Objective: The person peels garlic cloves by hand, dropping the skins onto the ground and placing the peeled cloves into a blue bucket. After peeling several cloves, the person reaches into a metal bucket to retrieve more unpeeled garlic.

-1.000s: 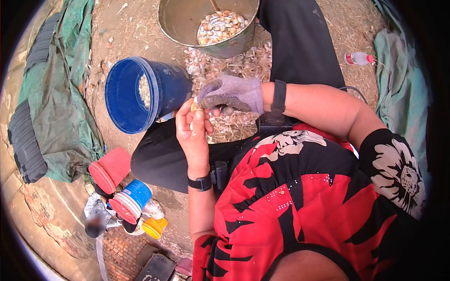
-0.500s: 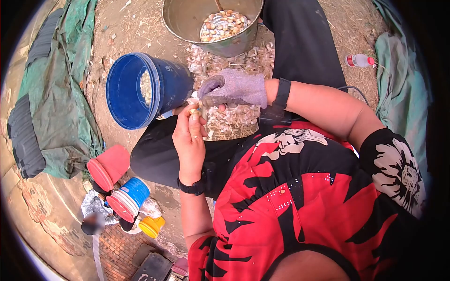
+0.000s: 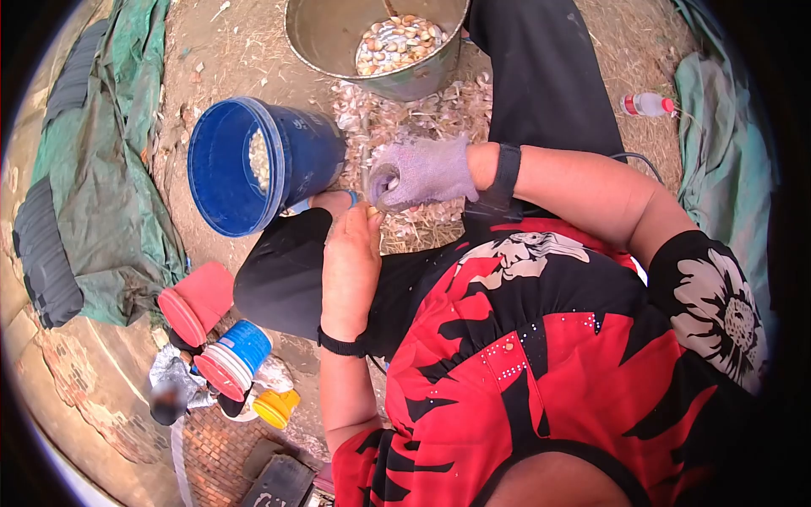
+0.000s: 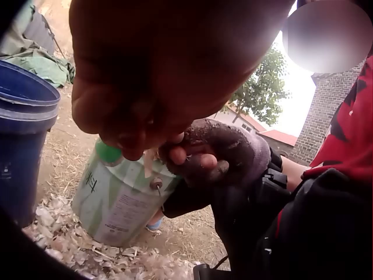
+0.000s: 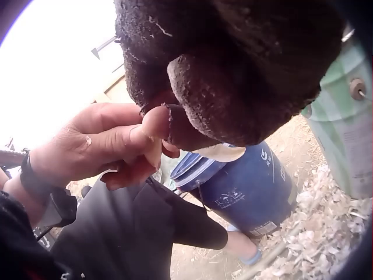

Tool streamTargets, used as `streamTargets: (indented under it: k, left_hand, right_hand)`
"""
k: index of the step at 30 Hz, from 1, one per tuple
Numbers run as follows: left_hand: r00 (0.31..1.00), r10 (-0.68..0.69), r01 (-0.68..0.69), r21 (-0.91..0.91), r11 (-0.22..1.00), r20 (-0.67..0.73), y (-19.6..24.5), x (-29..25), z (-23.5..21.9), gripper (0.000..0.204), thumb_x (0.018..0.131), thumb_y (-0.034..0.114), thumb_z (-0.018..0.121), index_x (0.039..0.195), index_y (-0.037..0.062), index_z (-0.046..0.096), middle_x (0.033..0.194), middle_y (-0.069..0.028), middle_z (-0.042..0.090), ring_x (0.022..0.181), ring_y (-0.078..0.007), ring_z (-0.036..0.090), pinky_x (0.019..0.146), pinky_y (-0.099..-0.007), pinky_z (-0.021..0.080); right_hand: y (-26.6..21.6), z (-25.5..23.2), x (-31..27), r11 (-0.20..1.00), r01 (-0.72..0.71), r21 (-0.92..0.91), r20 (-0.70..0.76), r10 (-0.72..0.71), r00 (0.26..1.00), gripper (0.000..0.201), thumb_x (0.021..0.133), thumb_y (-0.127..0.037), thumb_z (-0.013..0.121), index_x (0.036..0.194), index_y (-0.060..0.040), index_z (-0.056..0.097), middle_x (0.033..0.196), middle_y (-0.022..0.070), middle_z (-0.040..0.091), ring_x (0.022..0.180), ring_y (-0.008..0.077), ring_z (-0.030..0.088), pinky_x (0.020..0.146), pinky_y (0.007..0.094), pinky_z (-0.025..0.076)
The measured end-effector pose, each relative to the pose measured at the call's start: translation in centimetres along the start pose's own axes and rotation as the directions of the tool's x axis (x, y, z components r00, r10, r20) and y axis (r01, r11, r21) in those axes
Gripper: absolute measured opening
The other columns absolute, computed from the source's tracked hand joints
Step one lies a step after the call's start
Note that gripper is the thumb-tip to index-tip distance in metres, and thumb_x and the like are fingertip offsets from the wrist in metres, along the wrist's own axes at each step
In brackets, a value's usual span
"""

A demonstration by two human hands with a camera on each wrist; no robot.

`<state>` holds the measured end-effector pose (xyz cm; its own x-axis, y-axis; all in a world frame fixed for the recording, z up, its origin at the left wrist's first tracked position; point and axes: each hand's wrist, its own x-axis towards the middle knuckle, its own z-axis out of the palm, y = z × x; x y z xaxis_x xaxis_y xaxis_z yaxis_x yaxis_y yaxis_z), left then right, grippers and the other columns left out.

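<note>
My bare left hand (image 3: 351, 266) pinches a small pale garlic clove (image 5: 153, 153) between thumb and fingertips. The right hand (image 3: 422, 173), in a dirty lilac glove with bared fingertips, meets it from the side. Its fingers are curled, with the tips right at the clove. A smooth pale piece (image 5: 221, 153) sticks out under the gloved fingers in the right wrist view. Left of the hands, a tilted blue bucket (image 3: 317, 156) holds peeled cloves (image 3: 259, 160). Beyond them, a metal-coloured pail (image 3: 325, 34) contains unpeeled cloves (image 3: 397, 46) and a stick.
Garlic skins (image 3: 355, 106) litter the ground between my legs. A clear bottle with a red cap (image 3: 646, 105) lies to the right. Green tarps (image 3: 110, 169) run along the left. Red, blue and yellow buckets (image 3: 274, 408) stand near another person (image 3: 173, 380) at lower left.
The gloved hand has curled tighter and moved slightly down onto the left hand's fingertips. The left hand has turned so that its back shows more. Both buckets stay in place.
</note>
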<state>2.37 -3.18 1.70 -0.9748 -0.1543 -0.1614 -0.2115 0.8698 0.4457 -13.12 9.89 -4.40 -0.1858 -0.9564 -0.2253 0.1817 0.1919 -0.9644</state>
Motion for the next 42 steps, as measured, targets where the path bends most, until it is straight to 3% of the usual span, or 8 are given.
streamTargets:
  k: [6,11,15,19,22,25,28,42]
  left_hand:
    - [0.991,-0.053,0.051,0.024,0.998,0.122,0.2,0.3,-0.1,0.02,0.097,0.01,0.055,0.114,-0.0004,0.054,0.092,-0.0251,0.062,0.085,-0.0451,0.061,0.073,-0.0477,0.051]
    - [0.983,-0.17,0.14,-0.311,0.94,-0.071,1.1,-0.1,-0.1,0.022,0.099,0.007,0.052,0.121,0.0014,0.051,0.083,-0.0157,0.062,0.072,-0.0278,0.061,0.064,-0.0363,0.049]
    - [0.96,-0.229,0.124,-0.487,0.865,-0.162,1.7,-0.5,0.1,0.02,0.102,0.01,0.05,0.122,0.0049,0.051,0.08,-0.004,0.061,0.065,-0.0063,0.053,0.057,-0.0221,0.043]
    - [0.943,-0.282,0.11,-0.632,0.767,-0.179,1.0,-1.3,1.1,0.017,0.103,0.012,0.05,0.12,0.0067,0.048,0.082,-0.005,0.06,0.061,-0.0078,0.051,0.054,-0.0221,0.043]
    - [0.913,-0.332,-0.045,-0.869,0.494,-0.236,1.5,-1.7,0.1,0.015,0.104,0.014,0.048,0.115,0.0079,0.04,0.081,-0.0064,0.059,0.058,-0.0096,0.051,0.049,-0.0212,0.038]
    - [0.913,-0.359,-0.037,-0.916,0.4,-0.193,1.4,-1.9,-0.7,0.016,0.104,0.017,0.048,0.116,0.0086,0.04,0.082,-0.0067,0.06,0.058,-0.0096,0.052,0.049,-0.0213,0.039]
    - [0.919,-0.364,0.021,-0.904,0.426,-0.15,0.9,-1.8,-0.5,0.015,0.104,0.016,0.047,0.115,0.0078,0.04,0.083,-0.0061,0.06,0.058,-0.0087,0.051,0.049,-0.0206,0.038]
    - [0.934,-0.331,0.105,-0.782,0.615,-0.135,0.8,-0.5,0.8,0.011,0.103,0.012,0.049,0.112,0.0072,0.044,0.082,-0.0053,0.06,0.058,-0.0073,0.051,0.049,-0.0198,0.038]
  right_hand:
    - [0.2,0.2,0.2,0.963,-0.059,-0.263,-0.007,0.059,0.998,0.019,0.078,-0.022,0.063,0.084,-0.0054,0.071,0.065,0.0042,0.066,0.058,0.0118,0.061,0.056,0.031,0.047]
    - [1.1,0.1,0.1,0.776,-0.239,0.583,0.168,0.173,0.97,0.024,0.092,-0.03,0.063,0.099,-0.0071,0.068,0.081,0.0012,0.065,0.067,0.0079,0.06,0.054,0.0218,0.045]
    - [1.9,0.8,0.1,0.651,-0.162,0.742,0.17,0.051,0.984,0.025,0.093,-0.03,0.064,0.102,-0.0068,0.068,0.086,0.0018,0.065,0.073,0.007,0.061,0.055,0.0217,0.047]
    - [2.6,0.9,0.4,0.788,0.035,0.614,0.085,-0.111,0.99,0.027,0.092,-0.029,0.064,0.102,-0.0048,0.067,0.085,0.0013,0.064,0.07,0.0071,0.061,0.056,0.0217,0.048]
    - [1.8,0.4,0.3,0.74,-0.285,0.61,0.168,0.231,0.958,0.028,0.091,-0.026,0.066,0.106,-0.0027,0.067,0.084,0.0006,0.064,0.067,0.006,0.059,0.056,0.0205,0.046]
    - [2.1,0.5,0.5,0.984,-0.177,0.002,-0.028,0.177,0.984,0.032,0.091,-0.026,0.066,0.112,-0.0019,0.067,0.085,0.0003,0.064,0.065,0.0049,0.058,0.056,0.0193,0.043]
    - [0.8,0.4,-0.1,0.815,-0.083,0.574,0.097,0.032,0.995,0.037,0.09,-0.028,0.069,0.115,-0.002,0.066,0.089,0.001,0.066,0.068,0.004,0.058,0.056,0.0183,0.042]
    - [1.4,0.3,0.3,0.827,-0.043,0.561,0.074,0.001,0.997,0.032,0.09,-0.024,0.069,0.113,-0.0011,0.066,0.086,0.0021,0.066,0.066,0.0057,0.058,0.058,0.0187,0.045]
